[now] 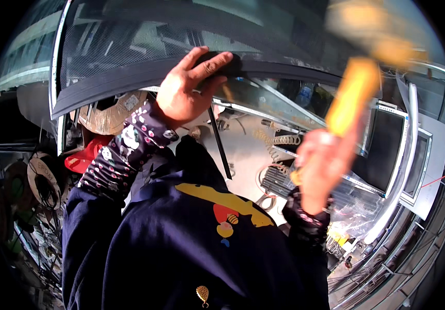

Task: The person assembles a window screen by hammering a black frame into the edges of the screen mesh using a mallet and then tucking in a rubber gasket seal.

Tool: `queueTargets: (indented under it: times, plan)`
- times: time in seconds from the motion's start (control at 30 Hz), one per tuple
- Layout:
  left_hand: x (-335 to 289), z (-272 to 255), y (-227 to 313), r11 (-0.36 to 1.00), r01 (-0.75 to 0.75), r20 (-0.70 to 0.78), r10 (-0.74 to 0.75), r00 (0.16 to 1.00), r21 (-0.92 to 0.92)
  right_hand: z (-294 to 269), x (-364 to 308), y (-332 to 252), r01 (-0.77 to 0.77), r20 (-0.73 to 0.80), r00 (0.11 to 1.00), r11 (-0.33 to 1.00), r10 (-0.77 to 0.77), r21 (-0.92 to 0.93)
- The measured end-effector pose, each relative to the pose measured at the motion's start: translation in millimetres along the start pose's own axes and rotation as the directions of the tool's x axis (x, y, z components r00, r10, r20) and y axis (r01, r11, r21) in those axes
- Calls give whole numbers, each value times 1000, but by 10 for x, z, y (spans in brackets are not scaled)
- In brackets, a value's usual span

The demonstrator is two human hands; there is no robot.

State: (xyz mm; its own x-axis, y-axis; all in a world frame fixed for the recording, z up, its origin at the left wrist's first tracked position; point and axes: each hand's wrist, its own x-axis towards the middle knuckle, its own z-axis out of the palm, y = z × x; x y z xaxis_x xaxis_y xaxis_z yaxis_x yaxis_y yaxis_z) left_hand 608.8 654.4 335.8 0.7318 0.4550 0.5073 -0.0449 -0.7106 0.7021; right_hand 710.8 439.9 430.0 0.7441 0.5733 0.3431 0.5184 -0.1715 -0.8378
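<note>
A dark frame with fine mesh spans the far side in front of me. My left hand rests on its near black edge, fingers spread over the strip and the thumb lower down. My right hand is raised at the right, wrapped round the yellow handle of a mallet. The mallet's yellowish head is up and away from the frame, smeared by motion. Below the frame edge, a thin black bar slants downward. Its upper end is hidden.
Large wrapped roll lies under the frame at the left, beside a red item. Further left stand spools. A coiled beige hose hangs near the middle. Framed dark panels and a white tube are at the right.
</note>
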Motion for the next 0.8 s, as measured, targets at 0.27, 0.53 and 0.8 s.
queueTargets:
  times: [0.27, 0.53, 0.8]
  plan:
    - [25, 35, 21, 996, -82, -36, 83, 996, 44, 166, -409, 524, -101, 248, 946, 919, 207, -380]
    - [-233, -363, 19, 999, -5, 25, 4, 1000, 34, 174, -602, 272, -151, 373, 885, 929, 280, -338]
    - [-435, -884, -26, 991, -10, 134, -8, 991, 135, 567, -889, 131, -89, 323, 934, 975, 154, -206]
